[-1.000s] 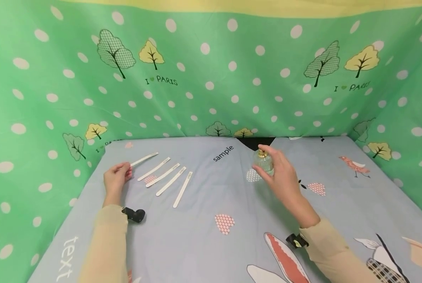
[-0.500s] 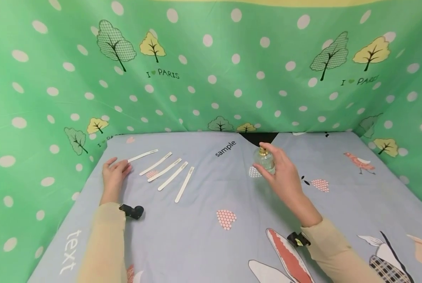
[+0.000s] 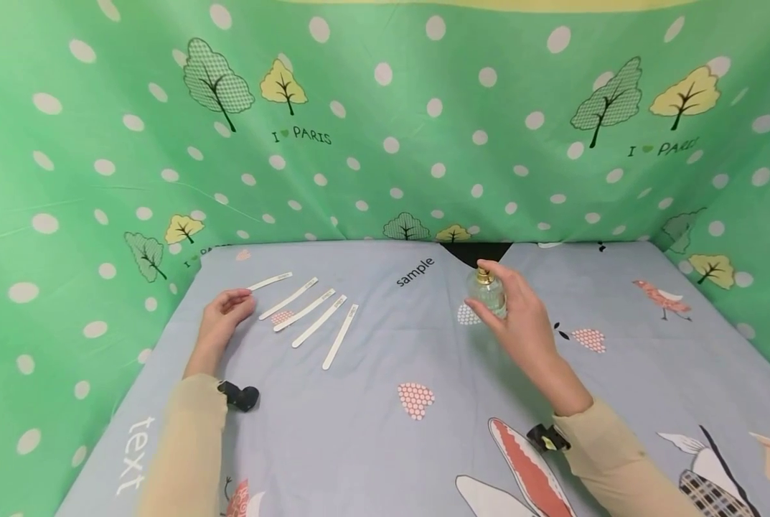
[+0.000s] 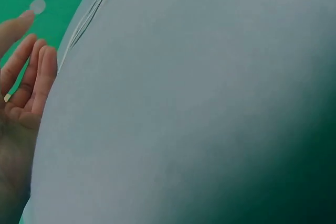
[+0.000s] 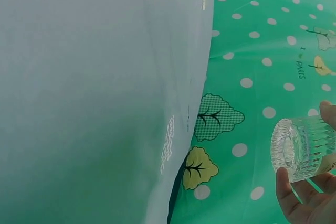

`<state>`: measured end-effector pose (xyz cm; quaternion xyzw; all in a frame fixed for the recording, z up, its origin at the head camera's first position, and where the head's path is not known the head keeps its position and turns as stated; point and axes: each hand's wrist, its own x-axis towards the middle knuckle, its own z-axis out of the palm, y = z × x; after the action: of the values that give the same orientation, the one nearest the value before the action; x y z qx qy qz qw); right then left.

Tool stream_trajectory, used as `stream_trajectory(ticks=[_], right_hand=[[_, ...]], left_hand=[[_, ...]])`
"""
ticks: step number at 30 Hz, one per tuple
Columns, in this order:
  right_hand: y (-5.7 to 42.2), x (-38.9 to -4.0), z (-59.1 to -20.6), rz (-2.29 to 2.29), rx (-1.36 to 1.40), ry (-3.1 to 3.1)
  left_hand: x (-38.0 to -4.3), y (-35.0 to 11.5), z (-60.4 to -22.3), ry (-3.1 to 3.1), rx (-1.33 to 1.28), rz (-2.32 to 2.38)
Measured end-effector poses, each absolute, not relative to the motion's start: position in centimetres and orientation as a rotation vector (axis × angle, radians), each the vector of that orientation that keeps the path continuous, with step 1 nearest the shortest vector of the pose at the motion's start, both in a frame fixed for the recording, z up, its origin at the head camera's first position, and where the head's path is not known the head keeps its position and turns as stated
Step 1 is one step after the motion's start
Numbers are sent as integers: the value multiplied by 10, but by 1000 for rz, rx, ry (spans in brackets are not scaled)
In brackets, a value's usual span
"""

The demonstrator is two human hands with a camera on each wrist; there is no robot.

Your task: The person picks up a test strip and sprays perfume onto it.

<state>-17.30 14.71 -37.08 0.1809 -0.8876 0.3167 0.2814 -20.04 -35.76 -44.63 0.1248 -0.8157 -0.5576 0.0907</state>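
Observation:
My right hand (image 3: 520, 323) holds a clear ribbed glass perfume bottle (image 3: 488, 296) with a gold neck above the cloth, thumb on one side and fingers on the other. In the right wrist view, the bottle's thick glass base (image 5: 289, 150) faces left. On the far left, my left hand (image 3: 225, 316) is beside the near end of the leftmost white paper test strip (image 3: 271, 280); contact cannot be made out. The left wrist view shows its thumb apart from the fingers (image 4: 31, 72). Several more white test strips (image 3: 312, 329) with small print at their far ends lie fanned out.
A grey-blue printed cloth (image 3: 359, 438) covers the table. Green dotted fabric (image 3: 372, 194) hangs behind it and along both sides. Black camera mounts, one (image 3: 239, 396) at the left wrist and another (image 3: 548, 436) at the right, stick out from the sleeves.
My left hand has let go of the leftmost test strip, opened its fingers, then shifted slightly right along the strip's near end. The right hand still holds the perfume bottle in nearly the same place.

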Motion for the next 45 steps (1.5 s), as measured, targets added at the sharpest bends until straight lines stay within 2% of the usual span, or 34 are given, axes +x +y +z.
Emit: stream_trajectory(ticks=[9,30,45], right_hand=[[146,-173,-370,857,482,-2385],[138,-174,-367,870,539,-2353],[141,-170,-364,839,526,-2363]], left_hand=[[-204,-357,-449,-2666,154,-1437],[-207,-353,-450,-2853,124,-1139],[-204,-332,-418,-2795,168,-1112]])
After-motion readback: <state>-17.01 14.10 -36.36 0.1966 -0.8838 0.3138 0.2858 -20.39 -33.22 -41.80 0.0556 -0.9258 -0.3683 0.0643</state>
